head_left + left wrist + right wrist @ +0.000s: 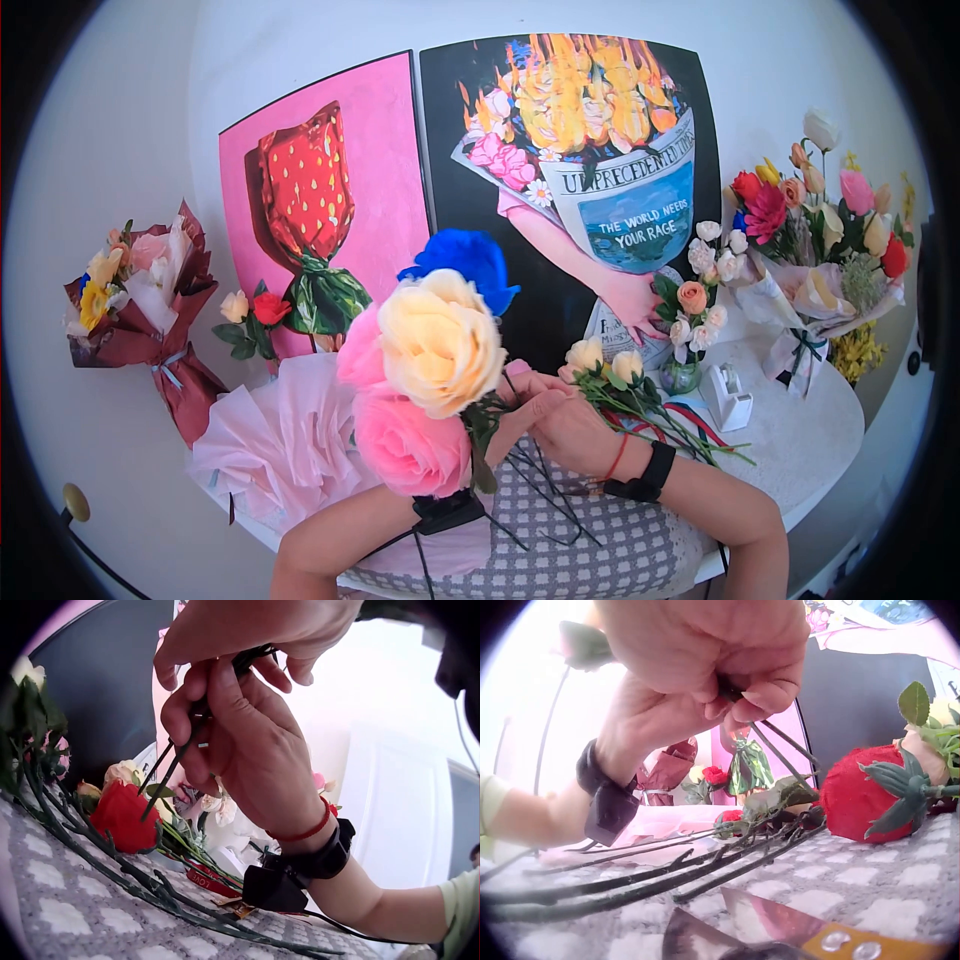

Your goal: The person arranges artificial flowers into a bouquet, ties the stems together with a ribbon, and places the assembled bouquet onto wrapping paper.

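Left hand [515, 425] and right hand [585, 432] — both curled round the thin dark stems [171, 773] of one bouquet [440, 350], raised above the tabletop. Blooms: 4 large, ruffled — 1 blue, 1 cream, 2 pink. Below: 1 grey cloth [630, 535], whitish squares, woven look. On it, 1 large red rose [862, 796], matte, fabric-like; nearby, 2 pointed metal blades [769, 919]. Beside bouquet: pleated pink paper [285, 430]. Behind: 2 flat paintings [635, 225].

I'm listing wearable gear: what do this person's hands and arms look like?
Both are ungloved. The right hand has a thin red bracelet at the wrist, plus a black strap with a boxy black device. The left hand has a similar black wrist strap and device. A pale sleeve shows.
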Demonstrator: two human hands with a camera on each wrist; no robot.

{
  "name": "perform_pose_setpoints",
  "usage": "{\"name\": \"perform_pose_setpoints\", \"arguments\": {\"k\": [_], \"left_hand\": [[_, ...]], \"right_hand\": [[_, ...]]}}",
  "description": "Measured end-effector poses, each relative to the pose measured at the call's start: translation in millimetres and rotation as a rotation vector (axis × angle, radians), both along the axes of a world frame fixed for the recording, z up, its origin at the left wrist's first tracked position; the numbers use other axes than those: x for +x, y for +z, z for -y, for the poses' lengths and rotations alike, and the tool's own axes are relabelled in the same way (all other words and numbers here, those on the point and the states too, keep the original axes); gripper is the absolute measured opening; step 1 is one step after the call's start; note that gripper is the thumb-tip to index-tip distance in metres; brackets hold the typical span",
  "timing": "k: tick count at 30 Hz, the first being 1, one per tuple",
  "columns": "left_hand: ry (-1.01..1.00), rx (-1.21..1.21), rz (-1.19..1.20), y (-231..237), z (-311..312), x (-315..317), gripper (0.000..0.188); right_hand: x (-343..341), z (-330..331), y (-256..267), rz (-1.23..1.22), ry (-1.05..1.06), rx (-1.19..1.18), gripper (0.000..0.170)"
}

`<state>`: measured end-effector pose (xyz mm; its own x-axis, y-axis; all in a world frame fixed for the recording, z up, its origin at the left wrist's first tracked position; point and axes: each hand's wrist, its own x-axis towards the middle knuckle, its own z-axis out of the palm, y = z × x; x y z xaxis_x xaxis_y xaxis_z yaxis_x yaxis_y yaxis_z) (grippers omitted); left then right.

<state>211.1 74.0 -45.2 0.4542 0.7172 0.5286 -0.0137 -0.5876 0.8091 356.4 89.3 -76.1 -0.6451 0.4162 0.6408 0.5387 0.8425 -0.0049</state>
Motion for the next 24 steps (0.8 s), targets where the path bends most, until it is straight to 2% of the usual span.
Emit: {"name": "perform_pose_setpoints", "arguments": {"k": [2,5,7,9,11,13,15,16,17,19,21,22,24], "left_hand": [[0.069,0.034,-0.069,0.5,0.9,-0.9,0.042],[0.081,-0.106,-0.111,1.7,0.7,-0.1,0.052],[0.071,-0.165,-0.144,-1.1,-3.6,-2.1,0.055],[0.060,-0.082,-0.088,-3.8,-7.0,-1.5,0.054],[0.087,-0.003,-0.110,-5.6,-14.9,-7.4,0.053],[0.113,0.075,-0.130,-3.0,-15.8,-12.7,0.053],[0.096,-0.048,-0.143,9.3,-9.1,-16.1,0.052],[0.115,-0.224,-0.180,3.8,-14.1,-21.2,0.033],[0.132,-0.401,-0.218,0.6,-17.3,-23.7,0.049],[0.140,-0.367,-0.212,5.7,-27.7,-17.0,0.048],[0.159,-0.293,-0.198,8.8,-31.7,-26.8,0.047],[0.166,-0.257,-0.191,-4.0,-28.8,-15.7,0.046],[0.180,-0.188,-0.180,-7.5,-30.0,-18.8,0.045]], "right_hand": [[-1.0,-2.6,-4.7,-0.165,0.038,0.068,0.015],[5.0,-2.0,-2.6,-0.077,0.119,0.080,0.016],[4.8,0.7,-1.4,-0.027,0.063,0.028,0.020],[3.4,5.3,3.2,0.024,0.008,-0.022,0.024],[1.8,12.2,11.6,-0.157,-0.065,-0.152,0.021],[9.1,14.1,19.6,-0.136,-0.105,-0.148,0.024],[12.4,19.4,31.0,-0.116,-0.145,-0.144,0.027],[13.5,25.0,38.3,-0.200,-0.143,-0.191,0.031],[14.6,28.0,43.3,-0.286,-0.142,-0.237,0.034],[13.8,28.4,50.5,-0.392,-0.052,-0.120,0.051],[10.0,41.5,66.5,-0.433,-0.006,-0.052,0.060],[8.2,42.0,69.9,-0.435,-0.010,-0.052,0.060],[6.4,43.3,72.4,-0.448,0.120,0.049,0.062]]}}
